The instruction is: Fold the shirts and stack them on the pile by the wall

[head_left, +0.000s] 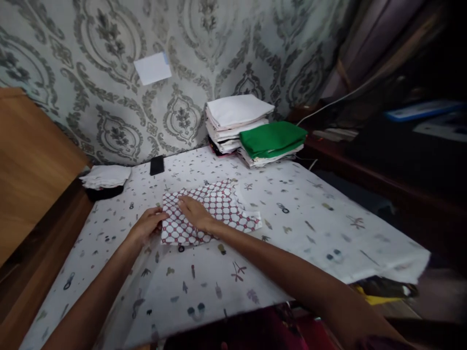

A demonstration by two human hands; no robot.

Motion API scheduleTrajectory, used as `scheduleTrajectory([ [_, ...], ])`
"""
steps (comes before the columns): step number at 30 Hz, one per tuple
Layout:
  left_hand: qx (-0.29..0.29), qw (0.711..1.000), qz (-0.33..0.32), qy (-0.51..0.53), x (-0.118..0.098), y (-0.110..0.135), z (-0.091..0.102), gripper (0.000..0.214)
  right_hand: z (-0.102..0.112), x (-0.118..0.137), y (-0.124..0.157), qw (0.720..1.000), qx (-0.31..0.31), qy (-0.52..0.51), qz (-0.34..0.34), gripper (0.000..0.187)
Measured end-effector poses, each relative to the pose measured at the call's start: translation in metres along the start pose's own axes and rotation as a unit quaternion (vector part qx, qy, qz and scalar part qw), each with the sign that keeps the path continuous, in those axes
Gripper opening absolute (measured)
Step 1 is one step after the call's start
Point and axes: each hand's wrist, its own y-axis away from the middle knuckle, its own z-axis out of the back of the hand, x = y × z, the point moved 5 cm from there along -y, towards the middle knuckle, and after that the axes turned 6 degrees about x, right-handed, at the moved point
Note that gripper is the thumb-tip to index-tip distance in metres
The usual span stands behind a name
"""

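A folded white cloth with a red lattice pattern [222, 206] lies flat near the middle of the table [310, 233]. My right hand [195, 213] rests palm down on its left part, fingers stretched flat. My left hand [148, 224] is at the cloth's left edge, fingers curled and pinching that edge.
A stack of white folded fabric [235, 121] and a green folded piece [272, 137] on another pile stand at the far side by the wall. A black phone [156, 165] and a dark holder with white cloths [104, 181] sit at the back left. A wooden panel [32, 160] rises at the left.
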Motion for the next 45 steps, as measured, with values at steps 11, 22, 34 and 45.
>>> scheduleTrajectory([
  [11, 0.069, 0.926, -0.312, -0.201, -0.076, -0.018, -0.14, 0.028, 0.061, -0.058, 0.015, 0.845, -0.118, -0.512, -0.099, 0.092],
  [22, -0.003, 0.808, -0.381, -0.449, -0.038, -0.033, -0.187, 0.056, 0.091, -0.083, 0.045, 0.709, -0.094, -0.694, -0.087, 0.079],
  [34, 0.026, 0.79, -0.328, -0.517, -0.04, -0.034, -0.2, 0.057, 0.102, -0.124, 0.04, 0.787, -0.184, -0.568, -0.157, 0.037],
  [45, 0.093, 0.743, -0.354, -0.561, -0.033, 0.006, -0.206, 0.066, 0.119, -0.147, 0.036, 0.876, -0.232, -0.393, -0.159, 0.057],
])
